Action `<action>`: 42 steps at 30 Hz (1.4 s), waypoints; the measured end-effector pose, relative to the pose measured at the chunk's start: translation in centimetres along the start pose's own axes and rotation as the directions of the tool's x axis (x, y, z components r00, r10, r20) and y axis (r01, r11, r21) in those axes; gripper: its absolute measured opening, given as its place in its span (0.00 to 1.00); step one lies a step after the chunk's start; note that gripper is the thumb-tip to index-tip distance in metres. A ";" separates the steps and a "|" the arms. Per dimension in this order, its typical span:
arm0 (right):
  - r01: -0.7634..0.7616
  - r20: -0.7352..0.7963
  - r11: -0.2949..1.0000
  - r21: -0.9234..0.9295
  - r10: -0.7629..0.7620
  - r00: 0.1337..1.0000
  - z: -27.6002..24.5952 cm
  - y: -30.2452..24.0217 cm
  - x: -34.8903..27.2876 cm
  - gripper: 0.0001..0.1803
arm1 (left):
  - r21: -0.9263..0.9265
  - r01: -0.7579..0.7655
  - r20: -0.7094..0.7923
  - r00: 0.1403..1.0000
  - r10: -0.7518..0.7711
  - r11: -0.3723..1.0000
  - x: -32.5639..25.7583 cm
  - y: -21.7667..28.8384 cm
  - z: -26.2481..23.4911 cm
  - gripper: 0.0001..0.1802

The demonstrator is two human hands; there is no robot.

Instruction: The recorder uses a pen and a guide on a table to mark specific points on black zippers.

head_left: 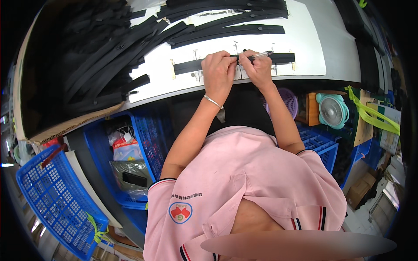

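A black strap lies flat across the white sheet, along pencil-like marks on it. My left hand presses on the middle of the strap, its thumb and fingertips pinched together there. Just to its right, my right hand grips a pen with a clear barrel and dark cap end, which points up to the right. The pen's tip is hidden by my fingers, near the strap. Small yellowish tape pieces mark the sheet at the strap's ends.
More black straps lie beyond, and a large heap fills a cardboard box on the left. Below the table are blue crates, a small turquoise fan and a purple basket. A phone rests in one crate.
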State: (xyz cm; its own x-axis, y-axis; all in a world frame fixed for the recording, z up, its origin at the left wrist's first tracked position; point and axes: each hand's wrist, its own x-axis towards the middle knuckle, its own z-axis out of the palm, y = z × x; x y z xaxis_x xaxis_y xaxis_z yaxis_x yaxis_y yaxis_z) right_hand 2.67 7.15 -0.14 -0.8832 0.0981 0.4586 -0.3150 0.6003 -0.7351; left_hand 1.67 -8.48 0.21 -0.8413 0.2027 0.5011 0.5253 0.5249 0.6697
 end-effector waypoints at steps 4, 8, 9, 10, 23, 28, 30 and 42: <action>-0.023 -0.031 0.999 -0.023 0.022 0.999 -0.2 -0.4 0.1 0.13 | 0.005 0.011 0.023 1.000 -0.011 1.000 0.0 0.0 0.1 0.06; 0.052 -0.020 0.997 -0.058 -0.053 0.998 -0.8 0.1 -0.1 0.11 | 0.017 0.013 0.028 1.000 -0.013 1.000 0.1 0.0 0.1 0.05; -0.037 -0.016 0.997 0.071 0.039 0.999 -1.2 -0.3 -0.5 0.10 | 0.016 0.023 0.047 0.999 -0.024 1.000 0.0 -0.1 0.0 0.05; -0.124 0.007 0.972 0.201 0.125 0.992 -1.7 -0.8 -0.5 0.09 | 0.013 0.015 0.049 0.999 -0.016 1.000 0.0 -0.1 0.0 0.05; -0.363 -0.102 0.902 0.232 0.394 0.914 -9.4 5.0 0.1 0.14 | 0.076 0.012 0.055 0.998 -0.016 0.997 0.2 0.9 0.4 0.06; -0.332 -0.107 0.921 0.202 0.358 0.928 -9.3 4.8 0.1 0.14 | -0.009 -0.109 0.086 0.990 0.109 0.994 1.7 4.0 3.2 0.08; -0.322 -0.098 0.925 0.200 0.346 0.933 -9.1 4.8 0.1 0.15 | -0.020 -0.140 0.086 0.986 0.141 0.990 2.1 4.6 4.8 0.07; -0.144 -0.164 0.990 0.005 0.143 0.976 -8.4 5.5 -0.1 0.12 | 0.015 -0.174 0.133 0.976 0.170 0.985 2.3 4.6 7.3 0.06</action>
State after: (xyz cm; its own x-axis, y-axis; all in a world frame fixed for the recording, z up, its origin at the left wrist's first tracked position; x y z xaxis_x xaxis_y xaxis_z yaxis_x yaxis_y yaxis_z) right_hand 3.96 17.14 -0.04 -0.8503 0.3118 0.4241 -0.1860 0.5757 -0.7962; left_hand 1.21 0.44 0.39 -0.7489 0.3976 0.5302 0.6617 0.4939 0.5641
